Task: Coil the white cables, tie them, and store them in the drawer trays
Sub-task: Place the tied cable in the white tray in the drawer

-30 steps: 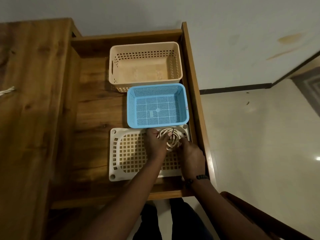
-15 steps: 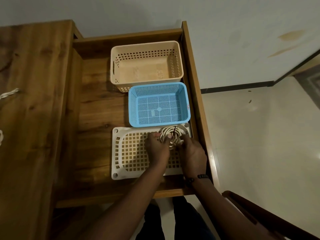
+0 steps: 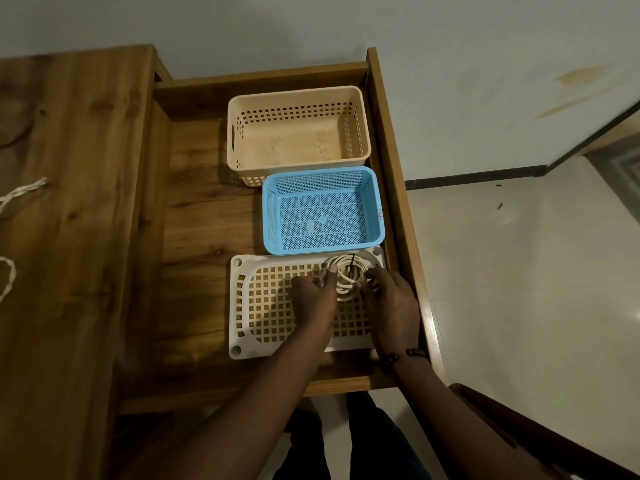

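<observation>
The coiled white cable bound with a dark tie (image 3: 348, 277) lies in the far right corner of the flat white plastic grid tray (image 3: 270, 306), the nearest of three containers in the open wooden drawer (image 3: 204, 216). The left hand (image 3: 317, 289) touches the coil's left side, thumb on its rim and fingers curled at the loops; the right hand (image 3: 389, 301) has its fingers bent over the right side. Both appear to pinch the coil lightly, though the exact contact is partly hidden. Judgement: the step in hand is seating the tied coil in the tray. To do it well, the loops should be pressed flat and kept together under the tie, with loose ends tucked inside the tray rim, before both hands let go at once. The blue perforated plastic basket (image 3: 323, 211) and the beige slotted plastic basket (image 3: 298, 129) beyond hold nothing visible. Further twisted white cable (image 3: 20, 194) lies on the wooden tabletop (image 3: 69, 133) to the left, uncoiled, so most of the task seems outstanding.
</observation>
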